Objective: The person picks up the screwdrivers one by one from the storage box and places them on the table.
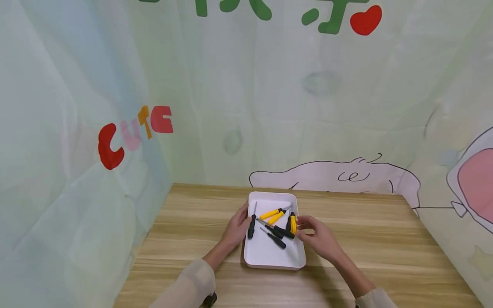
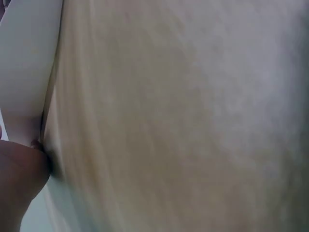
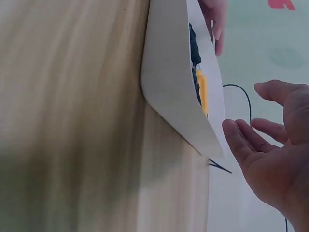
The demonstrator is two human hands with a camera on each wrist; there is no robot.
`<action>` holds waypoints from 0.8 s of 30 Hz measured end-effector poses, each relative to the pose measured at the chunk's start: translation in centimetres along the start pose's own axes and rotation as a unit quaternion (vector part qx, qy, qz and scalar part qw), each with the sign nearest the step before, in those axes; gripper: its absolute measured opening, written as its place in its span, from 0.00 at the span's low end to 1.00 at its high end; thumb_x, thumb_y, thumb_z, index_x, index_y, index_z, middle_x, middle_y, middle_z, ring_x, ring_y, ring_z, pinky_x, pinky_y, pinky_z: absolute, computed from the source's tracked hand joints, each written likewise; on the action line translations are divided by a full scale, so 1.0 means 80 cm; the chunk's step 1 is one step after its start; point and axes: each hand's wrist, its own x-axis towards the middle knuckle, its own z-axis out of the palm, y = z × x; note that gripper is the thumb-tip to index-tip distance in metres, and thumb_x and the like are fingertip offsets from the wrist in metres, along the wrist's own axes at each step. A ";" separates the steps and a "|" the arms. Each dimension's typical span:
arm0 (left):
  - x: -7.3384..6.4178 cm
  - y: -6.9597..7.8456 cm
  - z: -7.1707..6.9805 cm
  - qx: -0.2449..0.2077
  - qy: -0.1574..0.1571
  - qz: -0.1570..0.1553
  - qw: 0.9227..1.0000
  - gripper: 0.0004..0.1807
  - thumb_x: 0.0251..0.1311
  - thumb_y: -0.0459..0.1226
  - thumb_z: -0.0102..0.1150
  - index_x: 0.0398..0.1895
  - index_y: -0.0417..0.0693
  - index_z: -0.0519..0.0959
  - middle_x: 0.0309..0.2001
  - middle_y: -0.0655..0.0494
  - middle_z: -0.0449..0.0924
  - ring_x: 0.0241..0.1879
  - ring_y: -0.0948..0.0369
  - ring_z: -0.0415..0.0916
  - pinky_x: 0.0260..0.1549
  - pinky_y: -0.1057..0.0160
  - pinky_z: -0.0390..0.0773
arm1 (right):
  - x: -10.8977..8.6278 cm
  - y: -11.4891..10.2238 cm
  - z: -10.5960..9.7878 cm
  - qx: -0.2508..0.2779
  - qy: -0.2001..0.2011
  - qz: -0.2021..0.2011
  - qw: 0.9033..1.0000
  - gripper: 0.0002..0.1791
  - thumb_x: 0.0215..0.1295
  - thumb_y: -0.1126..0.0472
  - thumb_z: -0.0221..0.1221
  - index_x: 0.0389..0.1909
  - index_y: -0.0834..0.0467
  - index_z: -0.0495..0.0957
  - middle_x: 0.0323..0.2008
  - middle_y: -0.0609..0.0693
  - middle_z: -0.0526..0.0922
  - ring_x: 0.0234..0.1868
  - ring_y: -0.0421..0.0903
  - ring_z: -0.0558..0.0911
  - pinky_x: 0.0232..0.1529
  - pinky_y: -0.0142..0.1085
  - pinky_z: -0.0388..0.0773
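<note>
A white tray (image 1: pixel 271 259) was set on a wooden table (image 1: pixel 185 239), between the two hands. Its left wall was held by the left hand (image 1: pixel 236 229), with the thumb laid at the rim and the fingers stretched along the outside; most of this hand was cut off in the left wrist view. The right hand (image 1: pixel 317 237) was held at the right rim with its fingers loosely bent and parted, the thumb kept away from them, and nothing was gripped; whether the rim was touched by the fingertips could not be told.

Inside the tray, several screwdrivers were scattered. Two yellow screwdrivers (image 1: pixel 276 217) were laid side by side at a slant toward the far end, and a third yellow handle (image 1: pixel 293 223) was propped by the right wall, nearest the right hand. A black screwdriver (image 1: pixel 252 227) was placed along the left wall, with its shaft pointed to the far end. Other black screwdrivers (image 1: pixel 284 232) were crossed and bunched around the middle and right.

Light sleeves (image 1: pixel 192 280) were worn on both arms. Behind the table, a pale cloth (image 1: pixel 269 119) was hung, printed with coloured letters (image 1: pixel 161 119) and a red heart (image 1: pixel 366 20).
</note>
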 end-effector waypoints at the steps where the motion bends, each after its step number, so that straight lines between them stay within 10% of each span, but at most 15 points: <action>1: 0.000 -0.001 -0.001 -0.003 -0.004 0.001 1.000 0.31 0.77 0.25 0.47 0.80 0.25 0.55 0.79 0.27 0.56 0.79 0.37 0.55 0.77 0.43 0.58 | 0.004 -0.002 0.001 -0.003 -0.005 -0.004 1.000 0.26 0.69 0.62 0.70 0.65 0.64 0.79 0.56 0.57 0.85 0.57 0.53 0.84 0.58 0.49 0.86; 24: -0.001 -0.008 -0.003 0.021 -0.009 -0.009 1.000 0.31 0.76 0.24 0.47 0.79 0.26 0.57 0.78 0.26 0.58 0.78 0.36 0.57 0.76 0.41 0.59 | 0.056 -0.021 0.030 -0.106 -0.120 -0.036 0.987 0.18 0.66 0.70 0.69 0.56 0.67 0.83 0.47 0.57 0.85 0.43 0.49 0.80 0.50 0.44 0.86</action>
